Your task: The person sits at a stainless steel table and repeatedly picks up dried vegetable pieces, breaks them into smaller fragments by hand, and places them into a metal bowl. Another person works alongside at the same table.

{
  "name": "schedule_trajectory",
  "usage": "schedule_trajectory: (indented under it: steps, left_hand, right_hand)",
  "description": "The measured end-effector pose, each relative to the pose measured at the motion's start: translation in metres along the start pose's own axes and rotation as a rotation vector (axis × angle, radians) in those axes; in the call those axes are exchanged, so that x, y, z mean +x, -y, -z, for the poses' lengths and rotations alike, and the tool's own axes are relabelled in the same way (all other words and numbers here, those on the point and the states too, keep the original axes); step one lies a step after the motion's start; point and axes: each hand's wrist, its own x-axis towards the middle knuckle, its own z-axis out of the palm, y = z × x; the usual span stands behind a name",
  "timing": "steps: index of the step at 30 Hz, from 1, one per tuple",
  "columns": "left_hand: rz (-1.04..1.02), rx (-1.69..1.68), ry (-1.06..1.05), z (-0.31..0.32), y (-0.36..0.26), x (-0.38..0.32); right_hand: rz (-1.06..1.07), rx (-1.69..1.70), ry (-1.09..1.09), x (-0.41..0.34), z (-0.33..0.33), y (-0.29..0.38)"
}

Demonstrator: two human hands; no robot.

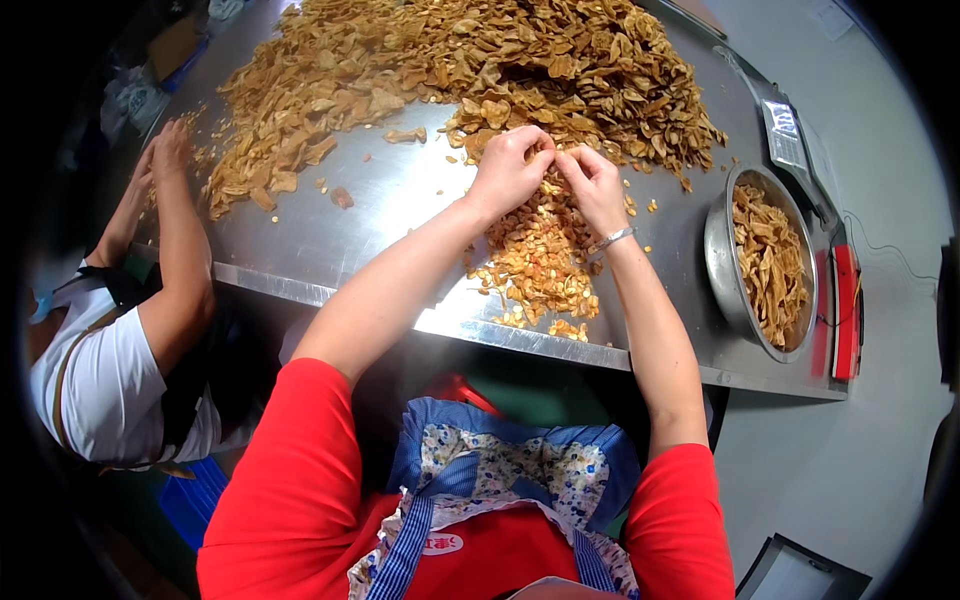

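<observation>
My left hand (511,171) and my right hand (595,189) meet at the fingertips, thumbs and forefingers pinched. Whether a small piece sits between them is too small to make out. Just beyond the hands rises a large heap of dried, yellow-brown slices (585,90). Below and between my hands, small yellow and orange chips (536,262) spread towards the front edge of the stainless steel table (300,247). A silvery bracelet (616,238) circles my right wrist.
To the right stands a steel bowl (721,277) of long dried strips (772,270). Behind it is a digital scale (784,131). A red object (845,311) stands by the table's right end. At left, a co-worker's hands (169,150) reach the heap's edge.
</observation>
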Motion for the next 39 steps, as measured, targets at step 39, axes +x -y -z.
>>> schedule_trajectory:
  steps: [39]
  left_hand:
    - [0.81, -1.073, 0.179, 0.004, 0.007, 0.007]
  right_hand:
    - [0.144, -1.021, 0.266, 0.046, 0.081, -0.038]
